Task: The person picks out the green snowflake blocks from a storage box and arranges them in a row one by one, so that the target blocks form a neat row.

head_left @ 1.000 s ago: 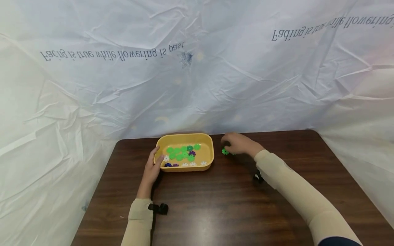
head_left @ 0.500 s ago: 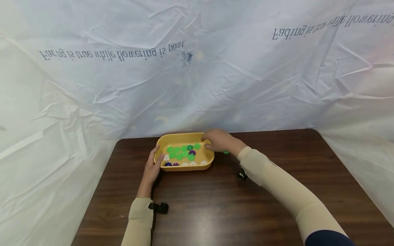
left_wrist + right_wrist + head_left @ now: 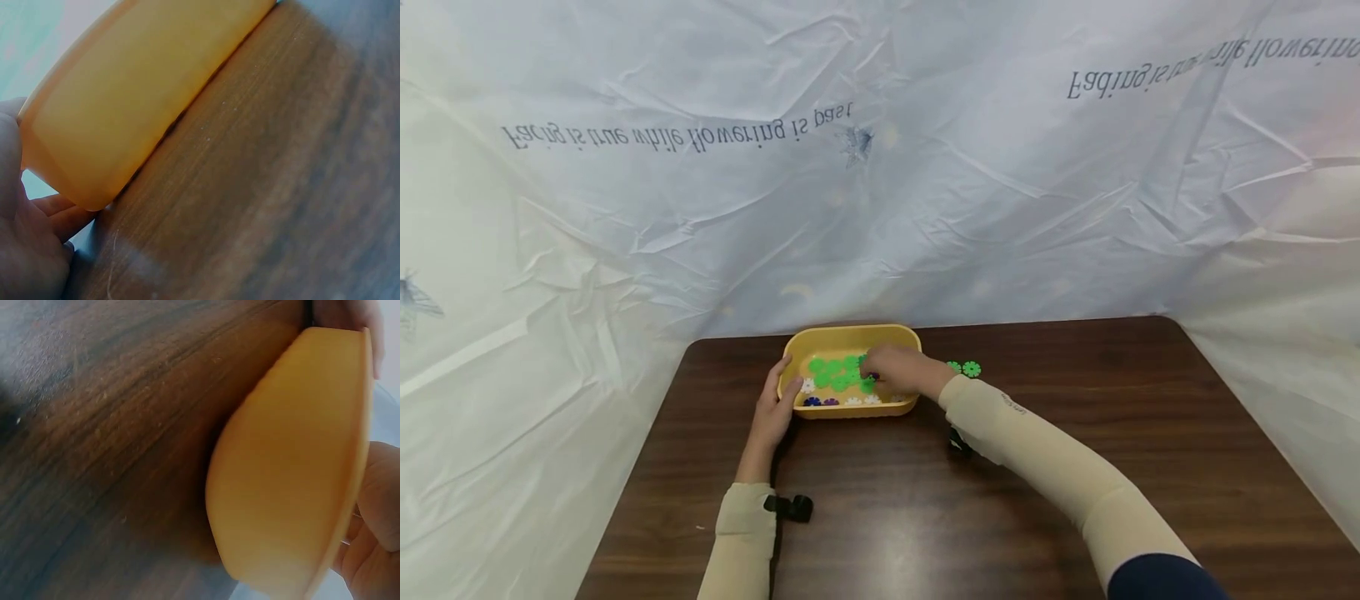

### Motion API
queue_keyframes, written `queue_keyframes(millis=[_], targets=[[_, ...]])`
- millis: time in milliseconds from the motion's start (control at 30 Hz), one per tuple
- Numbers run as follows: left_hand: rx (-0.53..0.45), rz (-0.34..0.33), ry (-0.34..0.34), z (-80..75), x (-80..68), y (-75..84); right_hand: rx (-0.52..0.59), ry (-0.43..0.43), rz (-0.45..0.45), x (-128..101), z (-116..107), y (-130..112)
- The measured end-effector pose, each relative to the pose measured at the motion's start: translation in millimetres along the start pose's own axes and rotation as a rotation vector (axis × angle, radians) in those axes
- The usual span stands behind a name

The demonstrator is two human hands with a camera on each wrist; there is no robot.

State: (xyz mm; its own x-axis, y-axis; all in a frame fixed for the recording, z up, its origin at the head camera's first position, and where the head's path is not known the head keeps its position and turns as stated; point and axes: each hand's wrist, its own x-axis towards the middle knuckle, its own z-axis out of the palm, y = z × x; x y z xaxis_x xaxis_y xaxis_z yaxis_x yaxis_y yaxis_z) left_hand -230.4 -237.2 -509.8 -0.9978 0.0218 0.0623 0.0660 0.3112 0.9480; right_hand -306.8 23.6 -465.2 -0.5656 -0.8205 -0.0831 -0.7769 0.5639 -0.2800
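Your right hand has come from the two green discs into the yellow tub near the table's far edge; its grip is hidden. Your left hand holds the tub's left rim; loosen that and a nudge could tip it.

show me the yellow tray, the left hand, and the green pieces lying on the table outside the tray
yellow tray [image 3: 850, 332]: head view, far rim.
left hand [image 3: 772, 407]: head view, back of the hand.
green pieces [image 3: 971, 368]: head view, middle of the right-hand piece.
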Motion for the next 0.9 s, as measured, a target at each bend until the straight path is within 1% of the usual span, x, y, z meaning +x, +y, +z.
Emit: queue_keyframes(millis=[100, 267, 400, 533, 633, 900], targets=[[0.003, 0.006, 0.002, -0.3, -0.1, 0.0, -0.005, -0.005, 0.005, 4.4, 4.3, -1.1], [0.004, -0.007, 0.006, 0.8, -1.3, 1.8, -0.017, -0.051, 0.045, 8.4, 9.2, -5.2], [0.012, -0.017, 0.003, 1.5, -2.3, 1.5, -0.058, -0.071, 0.054, 9.0, 12.1, -9.2], [0.018, -0.009, 0.001, 1.7, -2.5, 0.9, -0.112, -0.076, 0.056, 9.6, 14.8, -10.3], [0.018, -0.005, 0.002, 1.7, -2.9, 0.8, -0.128, -0.080, 0.058, 10.0, 16.3, -9.3], [0.021, -0.008, 0.006, 1.6, -4.3, 1.1, -0.094, -0.062, 0.030, 9.9, 18.2, -3.9]])
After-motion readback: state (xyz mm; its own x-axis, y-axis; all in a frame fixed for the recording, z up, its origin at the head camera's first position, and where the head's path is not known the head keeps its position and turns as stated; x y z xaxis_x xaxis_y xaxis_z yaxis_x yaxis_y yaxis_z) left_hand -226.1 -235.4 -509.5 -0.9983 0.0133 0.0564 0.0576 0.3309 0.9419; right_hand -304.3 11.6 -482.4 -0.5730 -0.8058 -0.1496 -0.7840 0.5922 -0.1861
